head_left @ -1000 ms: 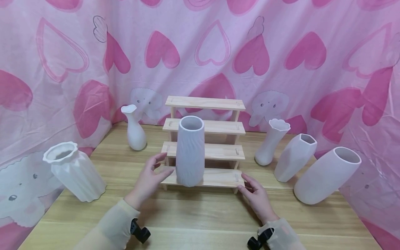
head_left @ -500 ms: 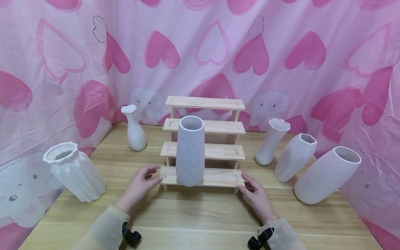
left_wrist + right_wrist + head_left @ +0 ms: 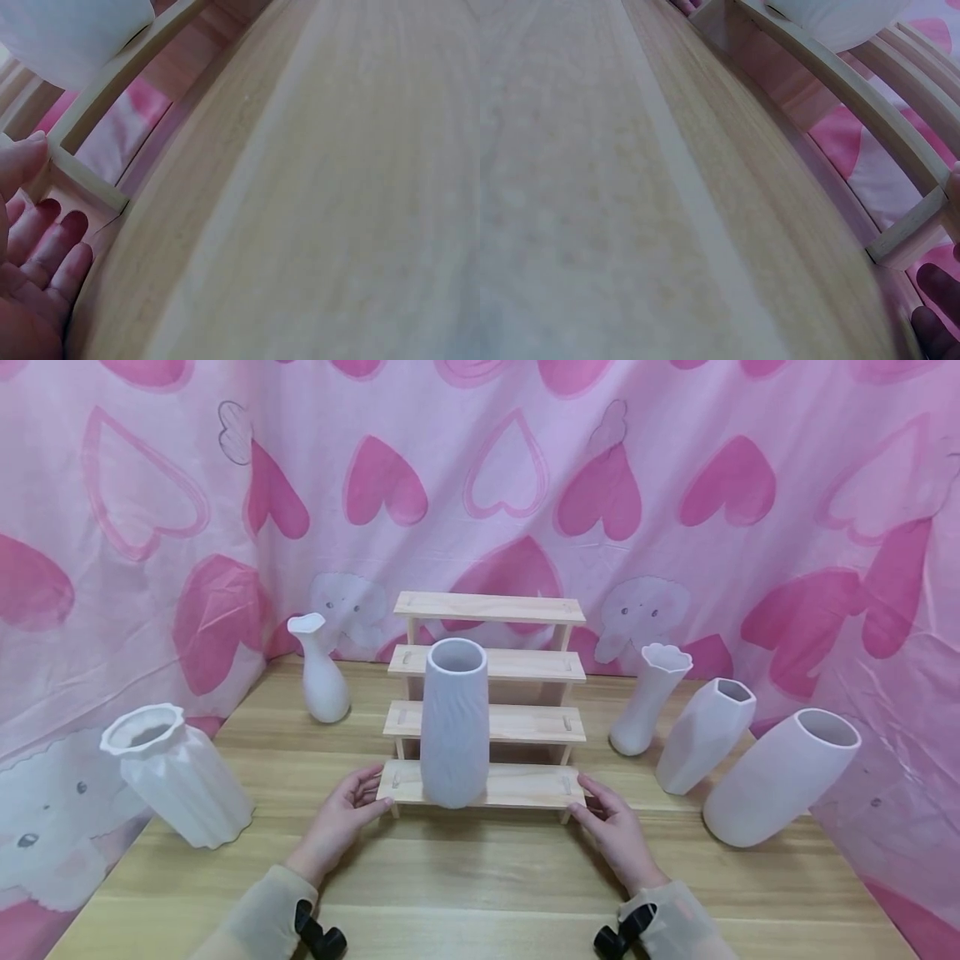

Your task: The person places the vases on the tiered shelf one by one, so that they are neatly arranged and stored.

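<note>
A stepped wooden display stand (image 3: 532,787) with several shelves stands mid-table. On its lowest shelf, left of centre, a tall white ribbed vase (image 3: 455,727) stands upright. My left hand (image 3: 336,823) grips that shelf's left end, thumb at the front corner. In the left wrist view the thumb (image 3: 24,161) meets the wood while the other fingers (image 3: 54,251) bend beside the stand's leg. At the opposite end my right hand (image 3: 618,843) holds the shelf with its thumb in front. Only some fingertips (image 3: 939,291) of it show in the right wrist view.
To the left stand a fluted white vase (image 3: 183,781) and a slim-necked one (image 3: 324,681). On the right are a scallop-rimmed vase (image 3: 651,702), a faceted vase (image 3: 707,739) and a smooth oval vase (image 3: 783,781). A pink heart-patterned curtain (image 3: 450,552) hangs behind the table.
My left hand has drawn back leftward from beside the ribbed vase and now grips the left end of the lowest shelf. The right hand has stayed at the right end.
</note>
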### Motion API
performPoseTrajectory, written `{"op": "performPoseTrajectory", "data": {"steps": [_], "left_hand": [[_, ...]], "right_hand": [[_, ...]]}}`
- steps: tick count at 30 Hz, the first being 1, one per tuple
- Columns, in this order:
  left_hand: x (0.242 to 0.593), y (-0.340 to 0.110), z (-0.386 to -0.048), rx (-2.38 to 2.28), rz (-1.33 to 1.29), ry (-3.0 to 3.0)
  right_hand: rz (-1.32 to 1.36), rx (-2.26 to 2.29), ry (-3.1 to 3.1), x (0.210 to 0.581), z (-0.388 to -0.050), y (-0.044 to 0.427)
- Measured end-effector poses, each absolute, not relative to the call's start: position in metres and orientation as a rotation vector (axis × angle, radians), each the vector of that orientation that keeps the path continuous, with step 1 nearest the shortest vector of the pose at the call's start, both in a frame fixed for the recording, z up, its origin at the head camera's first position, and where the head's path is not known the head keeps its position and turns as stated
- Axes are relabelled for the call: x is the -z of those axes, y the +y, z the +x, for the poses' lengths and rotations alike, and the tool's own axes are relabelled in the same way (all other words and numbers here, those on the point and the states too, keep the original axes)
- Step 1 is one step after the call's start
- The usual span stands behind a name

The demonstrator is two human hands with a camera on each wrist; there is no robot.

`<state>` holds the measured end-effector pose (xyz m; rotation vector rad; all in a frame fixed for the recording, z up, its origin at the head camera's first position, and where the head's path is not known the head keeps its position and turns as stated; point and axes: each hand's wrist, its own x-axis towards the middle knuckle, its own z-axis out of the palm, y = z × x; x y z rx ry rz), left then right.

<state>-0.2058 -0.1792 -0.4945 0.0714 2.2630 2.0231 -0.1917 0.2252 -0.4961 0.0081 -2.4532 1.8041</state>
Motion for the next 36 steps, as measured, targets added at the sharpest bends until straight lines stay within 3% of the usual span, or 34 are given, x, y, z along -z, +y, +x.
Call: {"op": "performPoseTrajectory", "data": {"steps": [13,31,36], "left_hand": [[0.495,-0.178,-0.205,-1.983,0.028,2.318],[0.494,-0.177,-0.203,-1.996,0.014,2.298],[0.495,-0.176,-0.204,-2.000,0.013,2.298]], "right_hand": [[-0.036,-1.784,-2.417,0.484,-0.185,0.233],[-0.499,-1.349,-1.396,0.431,-0.153,0.311],[-0.632,-1.542,-1.415,0.425,-0.152,0.337]]}}
